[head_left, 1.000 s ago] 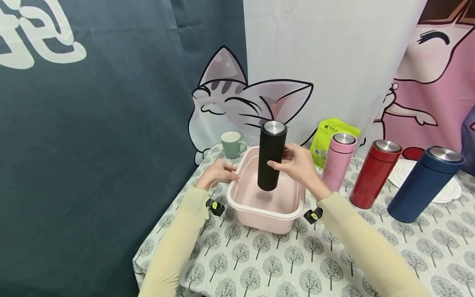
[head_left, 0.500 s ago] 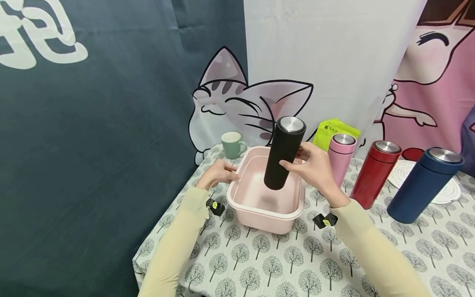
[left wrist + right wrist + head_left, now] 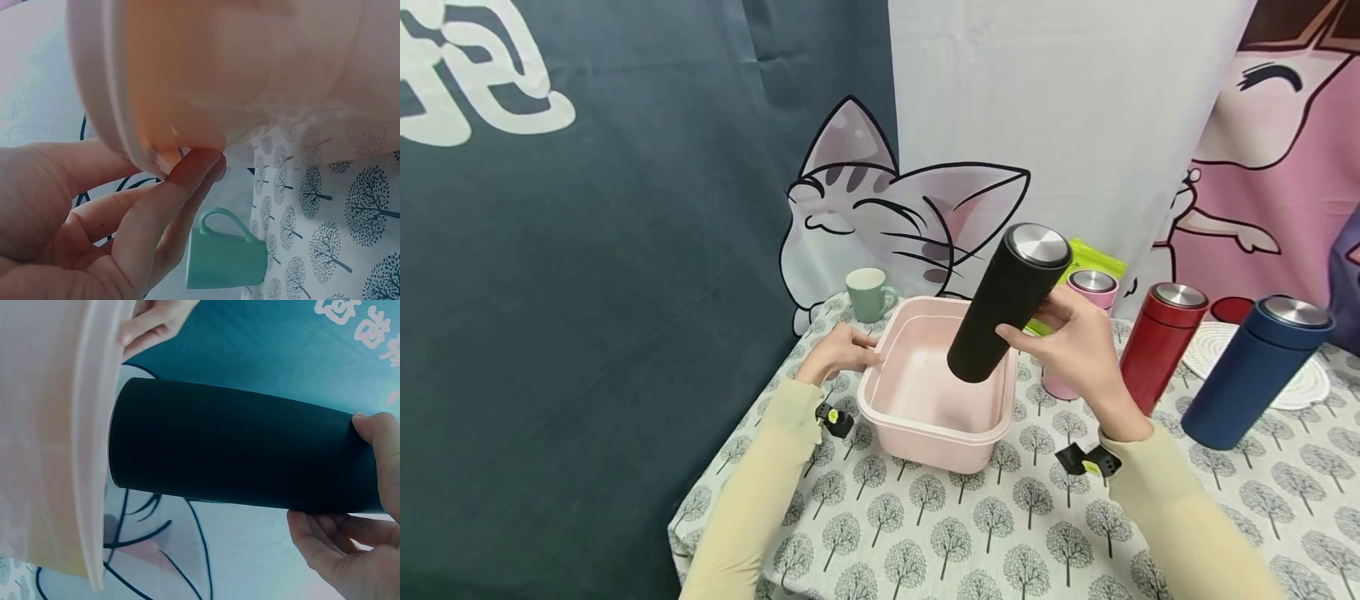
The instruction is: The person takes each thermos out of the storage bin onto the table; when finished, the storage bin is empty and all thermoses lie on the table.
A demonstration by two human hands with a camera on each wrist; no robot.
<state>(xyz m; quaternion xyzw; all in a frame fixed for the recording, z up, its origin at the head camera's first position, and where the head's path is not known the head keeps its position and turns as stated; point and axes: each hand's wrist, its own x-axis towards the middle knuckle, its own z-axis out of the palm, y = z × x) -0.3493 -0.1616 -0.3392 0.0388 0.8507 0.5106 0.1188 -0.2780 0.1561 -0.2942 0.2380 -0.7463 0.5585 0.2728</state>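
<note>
My right hand (image 3: 1081,343) grips a black thermos flask (image 3: 992,312) with a silver lid top. Tilted, with its lid toward the right, the flask hangs over the right side of a pink plastic basin (image 3: 925,432). In the right wrist view, the flask's base (image 3: 125,434) is close to the basin's rim (image 3: 84,450), and the thumb and fingers lie on opposite sides of its body. My left hand (image 3: 841,350) pinches the basin's left rim; the left wrist view has its fingertips (image 3: 200,164) on the basin wall. Inside the basin, the visible floor is bare.
Right of the basin stand pink (image 3: 1093,287), red (image 3: 1165,346) and blue (image 3: 1258,375) flasks. Behind the pink one is a lime-green bag (image 3: 1093,260). A green mug (image 3: 867,296) stands behind the basin, and a white woven mat (image 3: 1213,350) lies behind the blue flask.
My right hand has moved the black flask to the right and tilted it from nearly upright, its lid leaning right. The left hand and the basin have stayed in place.
</note>
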